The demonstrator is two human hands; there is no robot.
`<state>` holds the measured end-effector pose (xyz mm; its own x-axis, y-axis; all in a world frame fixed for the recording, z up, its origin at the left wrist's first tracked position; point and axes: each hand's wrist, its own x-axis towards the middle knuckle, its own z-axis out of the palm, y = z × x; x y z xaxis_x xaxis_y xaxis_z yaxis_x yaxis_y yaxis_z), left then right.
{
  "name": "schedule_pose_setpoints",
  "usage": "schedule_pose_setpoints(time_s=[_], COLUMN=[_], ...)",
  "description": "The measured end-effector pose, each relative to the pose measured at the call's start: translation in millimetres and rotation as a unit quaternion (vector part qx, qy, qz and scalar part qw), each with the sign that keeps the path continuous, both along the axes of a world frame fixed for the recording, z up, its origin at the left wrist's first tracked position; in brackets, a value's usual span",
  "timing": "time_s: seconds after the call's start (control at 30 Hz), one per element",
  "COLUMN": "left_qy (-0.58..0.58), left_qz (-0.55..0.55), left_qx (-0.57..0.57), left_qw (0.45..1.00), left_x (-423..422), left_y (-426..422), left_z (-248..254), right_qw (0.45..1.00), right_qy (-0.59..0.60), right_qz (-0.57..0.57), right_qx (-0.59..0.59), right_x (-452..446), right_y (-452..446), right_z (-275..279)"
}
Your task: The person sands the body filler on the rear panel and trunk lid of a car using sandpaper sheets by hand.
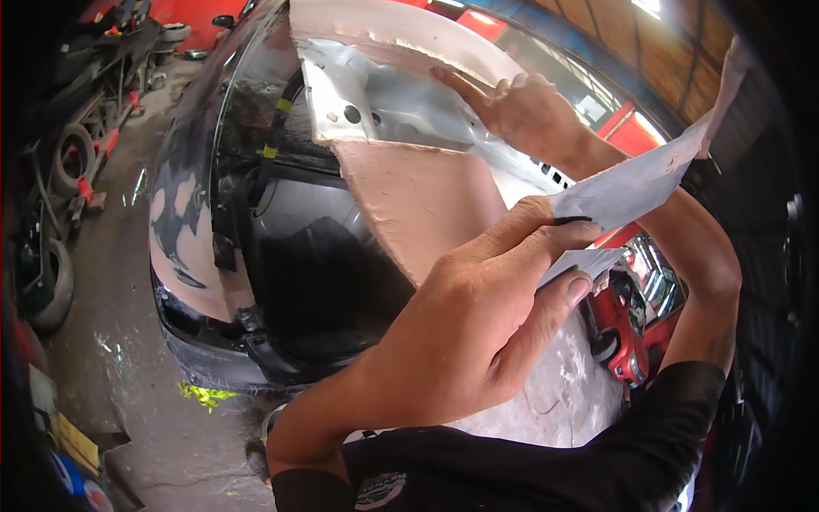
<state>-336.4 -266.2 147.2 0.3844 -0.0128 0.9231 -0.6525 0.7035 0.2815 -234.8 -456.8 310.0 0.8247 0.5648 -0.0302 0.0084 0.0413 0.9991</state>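
Observation:
My left hand [465,303] is closed on a thin grey sheet [627,189] with pinkish smears, which rises to the upper right. A smaller grey piece [580,263] is pinched between its thumb and fingers. My right hand [537,115] has its index finger stretched out, with the other fingers curled and nothing visible in them. That fingertip rests at, or very close to, the edge of the pink filler-coated panel [401,26] of a car. Below it is a bare, pale metal recess [409,94]. Another pink filled panel [426,192] lies behind my left hand.
The car's dark glossy panel [320,256] and its patchy, filler-spotted corner [183,230] are at left. Tyres [75,158] and racks line the left wall. A red car [618,328] stands at the right. Yellow-green material [205,394] lies on the floor.

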Motion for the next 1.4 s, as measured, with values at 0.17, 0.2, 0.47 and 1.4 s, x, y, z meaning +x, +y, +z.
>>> schedule_pose_setpoints(time_s=[0.17, 0.2, 0.47, 1.4], left_qy=[-0.026, -0.020, 0.016, 0.128], left_qz=[0.006, 0.004, -0.014, 0.145], left_qx=[-0.030, -0.025, 0.004, 0.121], left_qw=[0.999, 0.999, 1.000, 0.974], left_x=[2, 1, -3, -17], left_y=[-3, -3, -1, 10], left_z=[0, 0, -1, -6], right_qw=[1.000, 1.000, 0.998, 0.629], right_qy=[-0.011, -0.007, -0.006, 0.032], right_qz=[-0.028, -0.017, -0.049, 0.246], right_qx=[0.005, 0.007, 0.037, 0.737], right_x=[2, 3, -8, -162], right_y=[-7, -9, -7, -81], right_z=[-6, -6, -3, -67])
